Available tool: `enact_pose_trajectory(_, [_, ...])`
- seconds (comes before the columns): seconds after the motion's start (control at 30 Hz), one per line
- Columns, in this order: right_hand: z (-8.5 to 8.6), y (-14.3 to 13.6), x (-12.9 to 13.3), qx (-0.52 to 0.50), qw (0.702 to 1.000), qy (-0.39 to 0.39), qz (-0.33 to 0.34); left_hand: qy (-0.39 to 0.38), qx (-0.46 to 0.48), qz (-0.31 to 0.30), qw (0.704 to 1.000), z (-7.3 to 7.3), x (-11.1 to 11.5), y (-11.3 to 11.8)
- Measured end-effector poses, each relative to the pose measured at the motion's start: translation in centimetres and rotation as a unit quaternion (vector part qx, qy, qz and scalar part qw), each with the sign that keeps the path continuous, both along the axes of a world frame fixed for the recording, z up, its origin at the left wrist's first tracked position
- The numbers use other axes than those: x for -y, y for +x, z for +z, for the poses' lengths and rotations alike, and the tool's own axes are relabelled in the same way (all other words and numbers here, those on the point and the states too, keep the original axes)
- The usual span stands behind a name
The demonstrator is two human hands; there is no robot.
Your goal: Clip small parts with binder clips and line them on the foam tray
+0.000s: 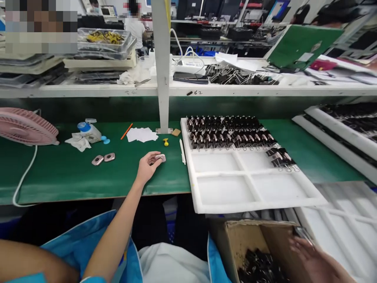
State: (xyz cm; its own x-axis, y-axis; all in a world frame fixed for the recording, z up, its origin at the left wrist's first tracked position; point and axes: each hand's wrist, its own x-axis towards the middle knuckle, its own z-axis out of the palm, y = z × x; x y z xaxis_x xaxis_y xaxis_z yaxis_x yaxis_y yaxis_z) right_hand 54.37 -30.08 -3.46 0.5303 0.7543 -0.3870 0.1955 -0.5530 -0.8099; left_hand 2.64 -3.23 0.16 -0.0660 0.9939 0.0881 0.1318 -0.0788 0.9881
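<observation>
My left hand (148, 167) is closed around a small pinkish smartwatch case (161, 157) on the green mat. At the lower right, my right hand (315, 255) is blurred beside a cardboard box (229, 243); a binder clip (303, 234) with shiny metal handles is in its fingers. Inside the box lies a heap of black binder clips (259, 265). Two more watch cases (103, 158) rest to the left on the mat. A white foam tray (193, 188) holds rows of clips (232, 139) clamped on watch cases, with a few more at its right side.
A yellow pushpin-like piece (166, 142), white pen (182, 151), paper (143, 135), orange stick (126, 131) and bottle (91, 132) lie around the mat. A pink fan (26, 125) stands left. A white post (163, 78) rises mid-bench. More foam trays (344, 145) are at right.
</observation>
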Motion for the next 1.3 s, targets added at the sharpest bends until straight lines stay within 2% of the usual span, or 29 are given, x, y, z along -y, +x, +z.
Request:
enact_pose_trajectory(0.07, [3.6,-2.9,-3.1,-0.031,0.993,0.107,-0.042,-0.008,0.016,-0.004,1.000,0.1,0.1,-0.1])
enact_pose_trajectory(0.1, [5.4,-4.9,-5.1,-0.036,0.989,0.140,-0.032,-0.011,0.026,-0.006,1.000,0.1,0.1,-0.2])
enact_pose_trajectory(0.17, [8.5,-9.7,-9.7,-0.024,0.983,0.171,0.060,-0.016,0.047,-0.009,0.999,0.1,0.1,-0.4])
enact_pose_trajectory(0.23, [10.5,-15.1,-14.5,-0.028,0.960,0.178,0.216,-0.019,0.066,-0.012,0.998,0.0,0.1,-0.7])
enact_pose_trajectory(0.27, [11.1,-17.8,-16.8,-0.055,0.941,0.184,0.277,-0.020,0.076,-0.013,0.997,0.0,0.1,-0.8])
enact_pose_trajectory(0.33, [11.4,-22.7,-21.2,-0.155,0.909,0.189,0.338,-0.020,0.095,-0.011,0.995,-0.1,0.0,-1.1])
enact_pose_trajectory(0.43, [10.4,-28.0,-26.3,-0.267,0.878,0.158,0.366,-0.017,0.113,-0.013,0.993,-0.2,-0.1,-1.2])
enact_pose_trajectory(0.5, [9.3,-29.9,-28.4,-0.271,0.877,0.142,0.371,-0.017,0.121,-0.017,0.992,-0.2,-0.1,-1.3])
enact_pose_trajectory(0.6, [7.9,-30.8,-29.4,-0.213,0.882,0.152,0.392,-0.022,0.138,-0.024,0.990,-0.1,0.0,-1.4])
enact_pose_trajectory(0.83, [6.2,-30.0,-28.2,-0.128,0.872,0.226,0.416,-0.038,0.168,-0.066,0.983,0.2,0.3,-1.8])
enact_pose_trajectory(1.07, [6.8,-30.4,-27.9,-0.028,0.850,0.246,0.464,-0.065,0.192,-0.091,0.975,0.1,0.3,-1.9])
enact_pose_trajectory(1.3, [6.7,-30.3,-28.0,0.006,0.833,0.265,0.486,-0.075,0.189,-0.103,0.974,0.3,0.4,-1.8])
